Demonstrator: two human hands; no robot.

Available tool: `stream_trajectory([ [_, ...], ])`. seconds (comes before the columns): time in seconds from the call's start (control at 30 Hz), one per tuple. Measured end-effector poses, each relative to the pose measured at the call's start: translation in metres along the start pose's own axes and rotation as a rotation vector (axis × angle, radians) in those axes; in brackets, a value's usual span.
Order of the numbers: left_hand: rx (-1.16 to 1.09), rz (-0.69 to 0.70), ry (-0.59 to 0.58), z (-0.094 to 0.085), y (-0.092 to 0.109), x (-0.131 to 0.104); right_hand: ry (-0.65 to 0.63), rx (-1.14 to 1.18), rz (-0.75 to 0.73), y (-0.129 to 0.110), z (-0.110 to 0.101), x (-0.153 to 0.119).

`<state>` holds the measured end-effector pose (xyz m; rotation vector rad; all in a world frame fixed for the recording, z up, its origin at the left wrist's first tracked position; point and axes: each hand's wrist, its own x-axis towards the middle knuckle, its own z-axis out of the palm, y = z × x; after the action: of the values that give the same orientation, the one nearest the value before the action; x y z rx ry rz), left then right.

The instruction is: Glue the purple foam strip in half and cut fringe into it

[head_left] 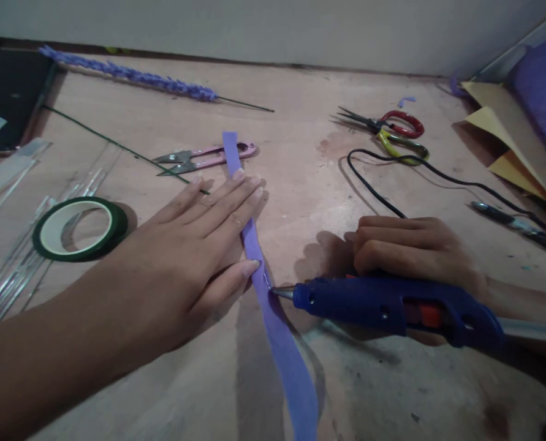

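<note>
A long purple paper strip (282, 343) runs from the front of the table up past the middle. My left hand (199, 226) lies flat across it, fingers stretched out, thumb tip on the strip's edge. My right hand (405, 251) is wrapped round a blue glue gun (355, 303), whose metal nozzle touches the strip's right edge below my left thumb. A shiny line of glue shows there. Under the strip's far end lie pink thread snips (199, 158). A thin green wire (116, 144) crosses the snips' blades and ends by my left fingers.
Green tape (116, 223) and clear glue sticks (19, 275) lie at left. A purple fuzzy stem (135, 75) lies at the back. Red-and-yellow scissors (392, 131), a black cord (438, 171), a pen (511, 223) and folded tan paper (502, 135) are at right.
</note>
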<state>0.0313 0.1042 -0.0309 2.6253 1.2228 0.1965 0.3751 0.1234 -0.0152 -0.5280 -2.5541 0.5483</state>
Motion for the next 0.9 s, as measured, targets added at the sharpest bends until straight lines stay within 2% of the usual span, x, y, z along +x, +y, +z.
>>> stream_trajectory([
  [0.27, 0.013, 0.007, -0.019, 0.0003, -0.0011, 0.0006, -0.004, 0.001, -0.008, 0.0017, 0.0017, -0.0012],
  [0.63, 0.002, 0.005, -0.011, 0.0017, -0.0022, 0.0014, -0.078, 0.025, -0.019, 0.0012, -0.0035, -0.0044],
  [0.9, 0.03, 0.033, 0.004, -0.0005, -0.0019, 0.0014, -0.062, 0.029, -0.014, 0.0, -0.0016, -0.0065],
])
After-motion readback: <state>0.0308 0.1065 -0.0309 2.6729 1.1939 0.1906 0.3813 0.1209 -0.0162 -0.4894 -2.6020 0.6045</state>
